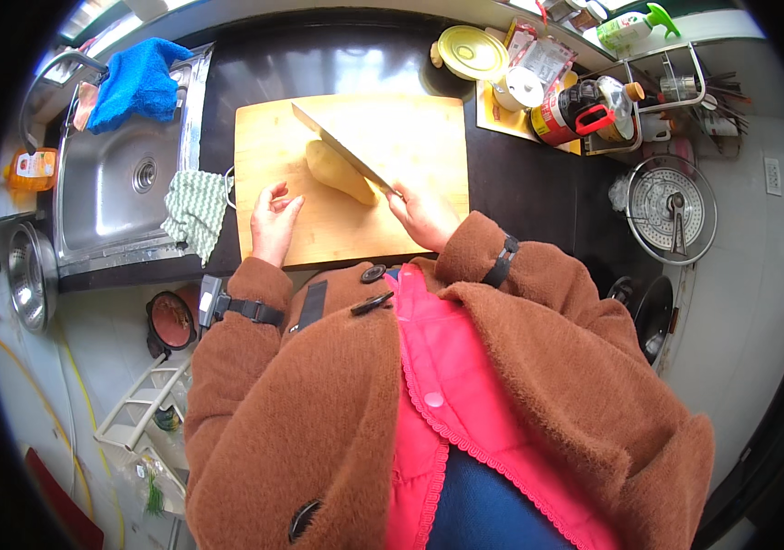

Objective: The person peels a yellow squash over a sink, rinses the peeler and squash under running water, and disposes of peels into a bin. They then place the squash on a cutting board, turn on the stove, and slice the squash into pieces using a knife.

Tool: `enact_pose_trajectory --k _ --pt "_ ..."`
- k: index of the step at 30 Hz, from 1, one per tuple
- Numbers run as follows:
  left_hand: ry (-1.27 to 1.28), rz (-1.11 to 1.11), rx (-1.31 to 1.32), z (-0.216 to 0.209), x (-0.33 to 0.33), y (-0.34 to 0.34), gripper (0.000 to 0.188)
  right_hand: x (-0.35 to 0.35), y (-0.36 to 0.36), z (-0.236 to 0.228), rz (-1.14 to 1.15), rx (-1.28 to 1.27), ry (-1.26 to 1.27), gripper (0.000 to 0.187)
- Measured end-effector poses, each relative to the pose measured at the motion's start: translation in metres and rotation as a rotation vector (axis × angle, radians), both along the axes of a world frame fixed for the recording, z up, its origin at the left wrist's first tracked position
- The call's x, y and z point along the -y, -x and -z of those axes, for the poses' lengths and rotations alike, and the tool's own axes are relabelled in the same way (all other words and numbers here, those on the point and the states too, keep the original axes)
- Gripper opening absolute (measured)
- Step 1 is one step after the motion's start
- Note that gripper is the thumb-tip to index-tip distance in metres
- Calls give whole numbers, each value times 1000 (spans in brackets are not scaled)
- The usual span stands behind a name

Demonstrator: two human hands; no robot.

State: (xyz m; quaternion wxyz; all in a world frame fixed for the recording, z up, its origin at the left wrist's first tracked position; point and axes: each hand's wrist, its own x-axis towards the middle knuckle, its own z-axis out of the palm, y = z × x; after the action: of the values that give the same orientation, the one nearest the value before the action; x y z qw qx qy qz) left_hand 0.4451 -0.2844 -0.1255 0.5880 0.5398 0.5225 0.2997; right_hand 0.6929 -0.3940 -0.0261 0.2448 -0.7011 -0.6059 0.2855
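Observation:
A wooden cutting board (410, 137) lies on the dark counter. On it rests a long, pale yellow, peeled-looking vegetable (330, 168), perhaps a potato. My right hand (424, 218) is closed round the handle of a kitchen knife (342, 148). The blade slants up to the left along the vegetable's right side; whether it touches or cuts in is hard to tell. Left of the vegetable, my left hand (275, 225) holds nothing, its fingers loosely bent and apart over the board's near left part.
At the left is a steel sink (108, 183) with a blue cloth (140, 82) at its tap. A green-white cloth (198, 213) hangs beside the board. Back right stand a yellow-lidded container (473, 53), a dark bottle with a red handle (571, 112) and a wire rack (672, 87).

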Motion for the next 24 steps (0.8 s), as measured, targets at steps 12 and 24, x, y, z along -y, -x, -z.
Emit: enact_pose_trajectory --k 12,24 --pt "21 86 28 -17 -1 -28 45 4 6 -10 42 -117 13 17" --pt "60 -36 -3 -7 -7 10 34 7 1 -17 -60 189 277 26"
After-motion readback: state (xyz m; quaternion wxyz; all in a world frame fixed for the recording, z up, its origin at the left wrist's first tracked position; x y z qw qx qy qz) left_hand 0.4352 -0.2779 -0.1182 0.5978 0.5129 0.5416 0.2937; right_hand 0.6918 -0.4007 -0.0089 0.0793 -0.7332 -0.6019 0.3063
